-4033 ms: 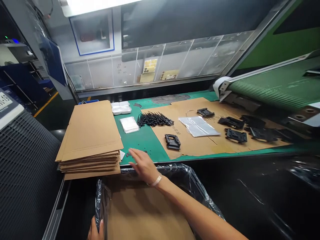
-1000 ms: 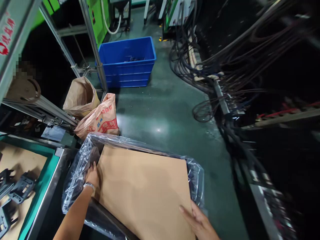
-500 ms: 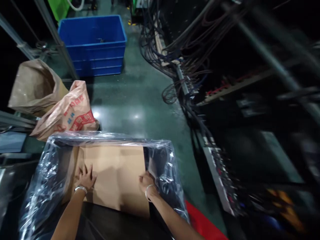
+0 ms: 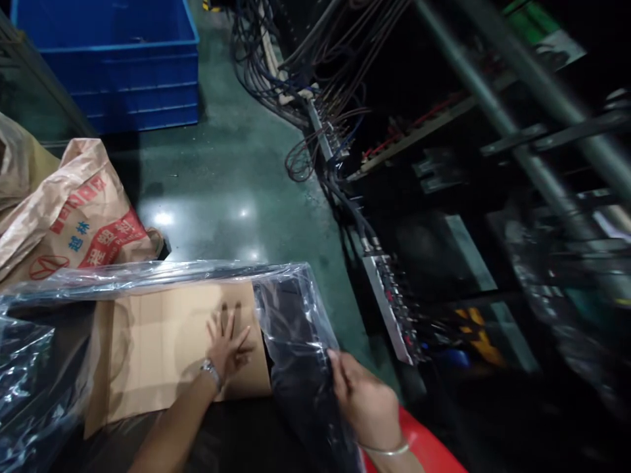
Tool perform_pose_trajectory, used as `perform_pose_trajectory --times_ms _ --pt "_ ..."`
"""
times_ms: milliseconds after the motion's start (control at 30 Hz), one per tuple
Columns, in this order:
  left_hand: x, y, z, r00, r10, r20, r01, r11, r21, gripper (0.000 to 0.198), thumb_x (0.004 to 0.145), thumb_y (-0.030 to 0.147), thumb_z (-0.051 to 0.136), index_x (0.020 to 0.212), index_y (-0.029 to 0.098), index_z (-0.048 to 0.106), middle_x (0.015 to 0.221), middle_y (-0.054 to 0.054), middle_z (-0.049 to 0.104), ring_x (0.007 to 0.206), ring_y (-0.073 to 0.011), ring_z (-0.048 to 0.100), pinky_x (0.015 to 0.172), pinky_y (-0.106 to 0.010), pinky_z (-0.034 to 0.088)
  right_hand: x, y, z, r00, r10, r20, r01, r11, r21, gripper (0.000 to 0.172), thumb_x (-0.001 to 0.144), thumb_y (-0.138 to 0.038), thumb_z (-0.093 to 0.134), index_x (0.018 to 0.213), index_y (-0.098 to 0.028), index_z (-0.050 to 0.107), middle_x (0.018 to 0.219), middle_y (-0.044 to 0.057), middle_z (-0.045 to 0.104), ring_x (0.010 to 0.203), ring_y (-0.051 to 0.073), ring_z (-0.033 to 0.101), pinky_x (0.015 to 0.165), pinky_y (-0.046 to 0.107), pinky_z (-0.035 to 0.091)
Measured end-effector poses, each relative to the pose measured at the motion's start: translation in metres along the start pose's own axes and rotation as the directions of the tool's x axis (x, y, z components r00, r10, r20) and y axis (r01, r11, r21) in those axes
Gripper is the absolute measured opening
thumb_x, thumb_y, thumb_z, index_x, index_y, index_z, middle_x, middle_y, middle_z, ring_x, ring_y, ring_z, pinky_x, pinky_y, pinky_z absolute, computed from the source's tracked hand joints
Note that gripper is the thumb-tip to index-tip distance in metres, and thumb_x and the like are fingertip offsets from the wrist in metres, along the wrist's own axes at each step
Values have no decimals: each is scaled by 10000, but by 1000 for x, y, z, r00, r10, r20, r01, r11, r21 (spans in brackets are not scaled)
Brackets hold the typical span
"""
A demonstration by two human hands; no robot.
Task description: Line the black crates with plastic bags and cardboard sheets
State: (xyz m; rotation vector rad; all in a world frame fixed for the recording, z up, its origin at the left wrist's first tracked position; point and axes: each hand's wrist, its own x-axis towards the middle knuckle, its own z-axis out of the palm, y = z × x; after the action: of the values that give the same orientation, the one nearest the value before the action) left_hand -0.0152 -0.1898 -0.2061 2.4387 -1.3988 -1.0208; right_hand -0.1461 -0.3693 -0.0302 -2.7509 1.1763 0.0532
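A brown cardboard sheet (image 4: 162,348) lies inside a dark box lined with a clear plastic bag (image 4: 290,289), whose edge is folded over the rim. My left hand (image 4: 228,345) rests with fingers spread on the right part of the cardboard. At the box's right side, my right hand (image 4: 367,401) has its fingers closed on the edge of the plastic bag. The cardboard's left edge is bent upward along a fold. My right fingertips are partly hidden behind the thumb.
Beyond the box stands a blue plastic crate (image 4: 123,89). Printed brown sacks (image 4: 83,217) are at left. Bundled cables (image 4: 276,79) and a metal manifold with fittings (image 4: 389,302) run along the right. Something red (image 4: 424,443) sits below my right wrist.
My left hand has moved right across the cardboard. My right hand has left the cardboard's right edge and now grips the bag's edge. The view has shifted right.
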Motion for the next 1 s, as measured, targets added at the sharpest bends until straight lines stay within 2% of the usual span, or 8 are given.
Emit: perform_pose_trajectory --times_ms 167,267,433,567,667,733,833,1000 --pt "38 2 36 994 -87 70 89 996 -23 867 606 622 578 1333 413 154 1479 -108 43 1292 -452 -61 840 -786 -16 -2 7 -10 962 -56 -267 68 997 34 486 917 -381 284 637 -143 603 419 -1 513 354 85 461 383 197 313" --pt "43 -6 46 991 -77 112 78 997 -3 869 604 627 576 1328 427 138 1480 -101 32 1292 -452 -61 823 -795 -18 -5 9 -23 954 -21 -300 47 996 79 389 903 -360 354 726 -134 617 473 0 559 375 86 490 387 186 346" --pt "27 -18 35 998 15 62 -17 999 36 796 681 560 551 1347 364 161 1476 -140 22 1311 -418 -12 905 -739 96 -15 -27 -28 942 -48 -333 92 989 117 437 850 -438 398 1065 -84 538 965 180 601 884 275 582 717 375 477" --pt "-27 -77 0 991 -92 -102 106 983 149 704 758 472 506 1356 339 159 1471 -156 66 1329 -356 48 986 -611 192 -10 -100 34 931 -363 -35 351 863 364 415 862 -277 385 1261 -167 410 1189 135 524 1083 245 502 851 380 459" --pt "-79 -146 -32 863 -440 -248 492 844 216 767 693 563 529 1349 312 221 1463 -179 88 1308 -425 18 947 -659 186 16 -140 107 868 -350 351 313 936 161 673 734 -222 599 1341 -148 317 1350 201 348 1214 346 358 944 462 369" --pt "-104 -187 -45 808 -550 -211 588 769 252 924 589 548 638 1357 232 232 1450 -231 61 1294 -452 -1 963 -626 203 38 -141 152 790 -249 561 301 954 -1 882 610 -230 727 1363 -175 271 1399 232 223 1251 421 237 968 524 299" --pt "-117 -224 -48 847 -531 -26 503 785 362 1114 417 405 776 1357 159 231 1428 -283 60 1288 -452 1 1013 -565 172 59 -116 201 694 -175 698 347 931 -112 1032 525 -202 781 1379 -209 201 1418 252 114 1261 434 185 979 509 279" --pt "-106 -236 -38 875 -481 53 420 809 413 1131 359 302 817 1341 136 281 1401 -319 124 1283 -464 40 1014 -597 89 59 -96 231 699 -117 706 391 889 -239 933 593 -96 691 1379 -188 198 1389 267 211 1265 405 205 980 503 276"
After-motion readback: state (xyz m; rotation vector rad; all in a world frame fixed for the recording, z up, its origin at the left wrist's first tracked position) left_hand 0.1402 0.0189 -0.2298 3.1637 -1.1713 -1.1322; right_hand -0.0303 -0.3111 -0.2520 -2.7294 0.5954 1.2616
